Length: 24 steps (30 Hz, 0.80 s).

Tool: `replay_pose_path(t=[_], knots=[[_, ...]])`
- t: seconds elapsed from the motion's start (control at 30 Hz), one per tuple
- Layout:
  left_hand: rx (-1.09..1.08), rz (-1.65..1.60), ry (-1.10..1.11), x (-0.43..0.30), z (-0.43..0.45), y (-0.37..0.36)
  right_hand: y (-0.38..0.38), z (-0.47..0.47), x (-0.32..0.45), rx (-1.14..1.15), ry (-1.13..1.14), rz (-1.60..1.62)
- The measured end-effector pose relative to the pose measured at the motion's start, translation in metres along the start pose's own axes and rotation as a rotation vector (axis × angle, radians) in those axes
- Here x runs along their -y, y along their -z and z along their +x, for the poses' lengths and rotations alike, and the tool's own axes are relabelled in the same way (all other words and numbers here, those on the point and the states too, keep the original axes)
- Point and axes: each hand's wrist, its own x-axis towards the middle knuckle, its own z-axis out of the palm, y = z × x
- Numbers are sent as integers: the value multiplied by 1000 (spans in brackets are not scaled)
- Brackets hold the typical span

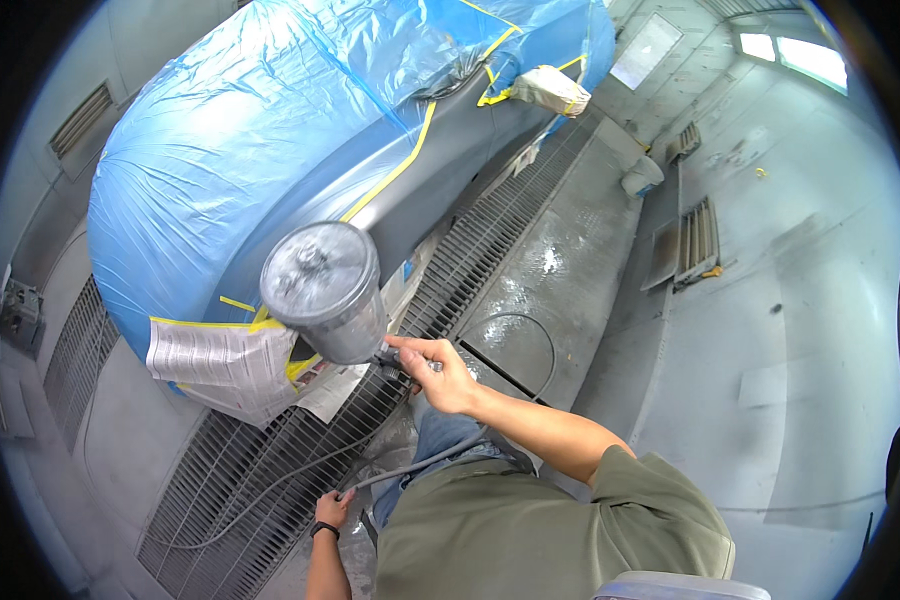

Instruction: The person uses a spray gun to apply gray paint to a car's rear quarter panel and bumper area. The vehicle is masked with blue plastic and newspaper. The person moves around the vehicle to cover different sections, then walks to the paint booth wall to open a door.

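My right hand (439,375) grips a gravity-feed paint spray gun (390,361), mostly hidden by the fingers. Its translucent cup with a lid (322,289) stands above it, in front of the car's grey side panel (427,176). Lower down, my left hand (334,508) is closed around a grey air hose (420,465) that runs towards my right arm. Blue plastic film (217,172) covers much of the car, edged with yellow masking tape (397,176). Printed paper (217,364) is taped over the near end, and the side mirror (551,90) is wrapped.
Long metal floor grates (487,240) run beside and under the car. The hose (270,487) trails over the grating and also loops on the right. A bucket (642,177) stands by the right wall, near wall vents (697,236). More grating (82,360) lies on the left.
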Motion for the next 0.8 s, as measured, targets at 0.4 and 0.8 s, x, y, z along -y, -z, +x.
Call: replay_pose_path(t=[0.4, 0.8], knots=[[-8, -18, -60, 18, -6, -6, -10, -24, -12, -164, -15, 40], [4, -15, 58, -50, -17, -39, 58, 33, -47, -130, 23, 147]])
